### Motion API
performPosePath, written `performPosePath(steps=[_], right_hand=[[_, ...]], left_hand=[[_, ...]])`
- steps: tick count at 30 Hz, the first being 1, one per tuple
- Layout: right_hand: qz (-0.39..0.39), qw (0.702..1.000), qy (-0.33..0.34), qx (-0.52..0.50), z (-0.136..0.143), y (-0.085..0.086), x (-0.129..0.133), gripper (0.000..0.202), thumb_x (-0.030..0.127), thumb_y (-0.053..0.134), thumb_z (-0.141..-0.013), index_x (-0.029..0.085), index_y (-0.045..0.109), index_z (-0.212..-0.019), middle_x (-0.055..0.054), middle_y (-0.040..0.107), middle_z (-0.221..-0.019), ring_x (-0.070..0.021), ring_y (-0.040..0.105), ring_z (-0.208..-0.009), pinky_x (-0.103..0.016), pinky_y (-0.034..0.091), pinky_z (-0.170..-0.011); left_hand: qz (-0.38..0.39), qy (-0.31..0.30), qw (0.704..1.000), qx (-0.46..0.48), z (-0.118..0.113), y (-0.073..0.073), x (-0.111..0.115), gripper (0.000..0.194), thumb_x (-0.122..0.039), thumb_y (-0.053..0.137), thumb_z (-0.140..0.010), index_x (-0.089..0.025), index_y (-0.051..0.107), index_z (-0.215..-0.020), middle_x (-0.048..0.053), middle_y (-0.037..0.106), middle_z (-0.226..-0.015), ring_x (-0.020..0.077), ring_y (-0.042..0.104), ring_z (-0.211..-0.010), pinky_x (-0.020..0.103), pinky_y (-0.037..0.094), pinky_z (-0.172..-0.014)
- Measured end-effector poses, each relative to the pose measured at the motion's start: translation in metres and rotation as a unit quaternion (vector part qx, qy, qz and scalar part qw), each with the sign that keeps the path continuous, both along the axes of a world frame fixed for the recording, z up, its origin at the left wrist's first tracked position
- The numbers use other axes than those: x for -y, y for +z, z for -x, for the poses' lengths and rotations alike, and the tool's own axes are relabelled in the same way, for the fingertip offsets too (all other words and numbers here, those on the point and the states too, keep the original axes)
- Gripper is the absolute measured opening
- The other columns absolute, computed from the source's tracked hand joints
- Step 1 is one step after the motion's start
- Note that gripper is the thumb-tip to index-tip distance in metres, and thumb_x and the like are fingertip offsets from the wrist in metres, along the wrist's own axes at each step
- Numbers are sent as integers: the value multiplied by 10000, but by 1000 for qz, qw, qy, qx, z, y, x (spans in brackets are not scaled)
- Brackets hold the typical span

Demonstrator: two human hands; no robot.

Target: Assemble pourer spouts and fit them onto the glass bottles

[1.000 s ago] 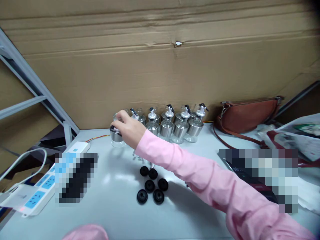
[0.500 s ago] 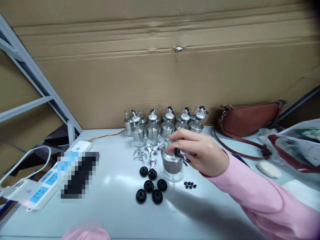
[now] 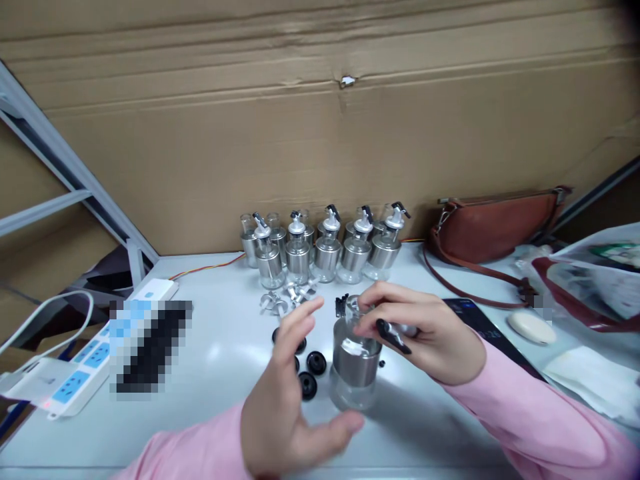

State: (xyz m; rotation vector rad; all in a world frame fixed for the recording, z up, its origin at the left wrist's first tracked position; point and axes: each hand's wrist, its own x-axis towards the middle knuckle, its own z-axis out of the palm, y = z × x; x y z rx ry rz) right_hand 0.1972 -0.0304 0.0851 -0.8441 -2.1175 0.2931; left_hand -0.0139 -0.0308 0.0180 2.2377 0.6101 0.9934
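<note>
My right hand point(image 3: 420, 330) pinches the neck of a glass bottle point(image 3: 355, 360) with a brushed-metal band. Tucked in the same hand is a small part with a black lever point(image 3: 393, 335) and some silver, which looks like a pourer top. Left of the bottle, my left hand point(image 3: 295, 393) is open, thumb and fingers spread and apart from the glass. Partly behind it lie several black round discs point(image 3: 316, 363). Silver spout parts point(image 3: 295, 293) are heaped beyond, beside a cluster of small black pieces point(image 3: 342, 305). A tiny black ring point(image 3: 382, 364) shows right of the bottle.
Several banded bottles point(image 3: 327, 257) stand at the cardboard wall point(image 3: 250, 147), the front ones with pourer tops. At left lies a white power strip point(image 3: 83, 370). On the right are a brown bag point(image 3: 495, 233), a phone point(image 3: 480, 327) and a cream oval object point(image 3: 531, 327).
My left hand has come up from the lower edge to beside the bottle. My right hand and the bottle have shifted nearer to me and slightly right.
</note>
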Motion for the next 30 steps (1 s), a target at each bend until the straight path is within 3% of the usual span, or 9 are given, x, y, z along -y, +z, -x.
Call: performPosePath(steps=[2,5,9,14,18,23,26,30], right_hand=[[12,1000,3,-15,1,-6,-1,184,147,494,-828,197,656,-755,-49,585,-751,-123,589,-670,-214,480,-594],[23,999,2,-32,2,-11,-4,167,168,515,-828,186,659,-743,-45,574,-741,-120,584,-658,-216,482,-586],[17,998,-12,-52,6,-15,-5,99,124,574,-786,181,651,-760,-48,584,-783,-122,594,-685,-226,496,-611],[2,990,-82,-116,10,-20,-3,70,147,592,-773,208,624,-784,-60,561,-888,-154,585,-749,-283,498,-625],[23,964,-152,-219,10,-29,-9,57,250,545,-822,217,588,-806,-45,542,-804,-187,539,-804,-348,458,-706],[68,923,-195,-326,13,-34,-20,396,466,360,-887,220,670,-881,-46,452,-890,-140,481,-678,-304,415,-602],[53,927,-203,-309,16,-28,-23,451,486,335,-892,210,691,-869,-38,476,-788,-146,476,-678,-299,392,-608],[64,944,-190,-263,20,-21,-30,370,438,407,-880,181,655,-785,-38,573,-759,-151,526,-704,-295,404,-644]], left_hand=[[-13,-28,999,18,-7,-9,-10,898,-404,644,-768,-304,-6,-1380,163,93,-1438,347,237,-1297,590,293,-998],[-31,-104,994,12,-14,-22,-24,875,-334,629,-793,-355,-28,-1370,157,19,-1452,362,131,-1334,579,328,-977],[-25,-126,991,-24,-14,-27,-30,615,-189,524,-856,-368,177,-1331,107,104,-1431,308,218,-1318,491,361,-996],[-21,-104,993,-48,-13,-22,-26,460,-184,495,-867,-348,306,-1252,89,233,-1320,265,412,-1179,440,416,-954],[-23,-97,993,-56,-12,-21,-24,426,-202,481,-874,-347,321,-1241,84,238,-1286,255,435,-1144,415,443,-919],[-2,-116,993,-27,-11,-19,-25,465,-228,499,-851,-307,289,-1258,99,263,-1314,280,317,-1232,432,372,-968],[45,-121,992,-10,-11,-21,-28,475,-265,512,-827,-287,290,-1246,93,347,-1227,250,375,-1150,416,365,-946],[75,-109,991,1,-11,-24,-30,448,-310,512,-795,-276,314,-1195,57,384,-1034,203,427,-940,361,403,-816]])
